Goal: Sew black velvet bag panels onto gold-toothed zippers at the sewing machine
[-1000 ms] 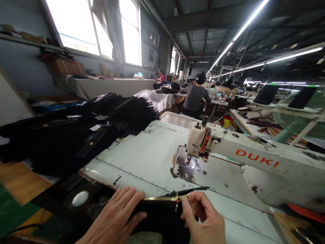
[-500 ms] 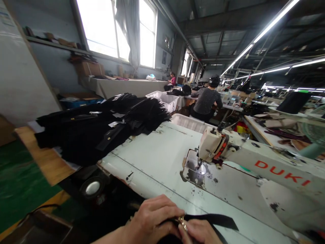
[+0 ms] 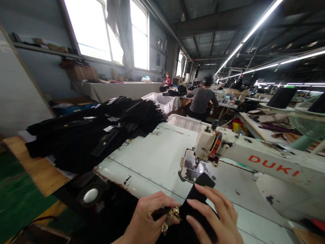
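Note:
At the bottom of the head view, my left hand (image 3: 149, 215) pinches a shiny gold metal fitting (image 3: 174, 213), like a buckle or clasp, between thumb and fingers. Black fabric lies around the fitting. A wide black fabric strip (image 3: 203, 184) runs from it up onto the table, its end close to the needle plate. Over this strip my right hand (image 3: 218, 215) rests with fingers spread, the fingertips touching the cloth. Just beyond stands a white sewing machine (image 3: 238, 152), its needle area lit. The lower part of the fabric is out of frame.
A pile of black pieces (image 3: 101, 125) covers the table's left side. White plastic crates (image 3: 162, 101) stand behind the white table (image 3: 147, 159). Ahead, a person in a grey top (image 3: 203, 100) sits at another table. A green fan (image 3: 308, 130) is at the right.
My right hand has left the gold fitting and spread over the black strip, which now points up toward the needle plate. My left hand still holds the fitting. The view has shifted slightly right.

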A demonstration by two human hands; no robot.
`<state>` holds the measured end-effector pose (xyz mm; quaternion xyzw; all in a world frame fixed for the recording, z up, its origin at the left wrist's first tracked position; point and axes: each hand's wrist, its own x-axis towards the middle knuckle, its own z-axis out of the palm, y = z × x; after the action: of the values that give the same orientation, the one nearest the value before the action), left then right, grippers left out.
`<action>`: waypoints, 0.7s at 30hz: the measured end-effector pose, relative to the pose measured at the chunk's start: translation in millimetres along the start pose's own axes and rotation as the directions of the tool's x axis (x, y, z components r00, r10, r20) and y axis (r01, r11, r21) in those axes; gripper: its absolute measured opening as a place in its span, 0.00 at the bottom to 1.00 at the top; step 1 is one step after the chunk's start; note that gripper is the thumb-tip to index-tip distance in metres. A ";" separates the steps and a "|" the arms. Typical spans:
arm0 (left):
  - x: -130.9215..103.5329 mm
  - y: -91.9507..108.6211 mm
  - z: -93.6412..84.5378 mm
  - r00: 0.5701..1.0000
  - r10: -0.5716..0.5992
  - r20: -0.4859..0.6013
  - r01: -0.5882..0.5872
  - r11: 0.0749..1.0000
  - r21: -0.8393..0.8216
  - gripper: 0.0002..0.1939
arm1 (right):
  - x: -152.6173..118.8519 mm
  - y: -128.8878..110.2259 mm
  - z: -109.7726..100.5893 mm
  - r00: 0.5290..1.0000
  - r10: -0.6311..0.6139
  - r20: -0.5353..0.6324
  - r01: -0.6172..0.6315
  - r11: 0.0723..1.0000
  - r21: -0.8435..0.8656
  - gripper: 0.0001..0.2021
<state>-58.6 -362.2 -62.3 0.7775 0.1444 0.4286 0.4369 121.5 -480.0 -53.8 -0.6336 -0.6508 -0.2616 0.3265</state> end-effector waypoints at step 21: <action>-4.3 10.7 -0.5 0.977 0.204 0.068 -0.213 0.957 0.194 0.06 | 19.4 -22.2 11.3 0.995 -0.053 -0.089 0.067 0.985 0.156 0.09</action>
<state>-63.2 -370.7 -55.8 0.8383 0.0936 0.4372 0.3121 98.6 -460.1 -44.8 -0.5740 -0.6740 -0.2452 0.3951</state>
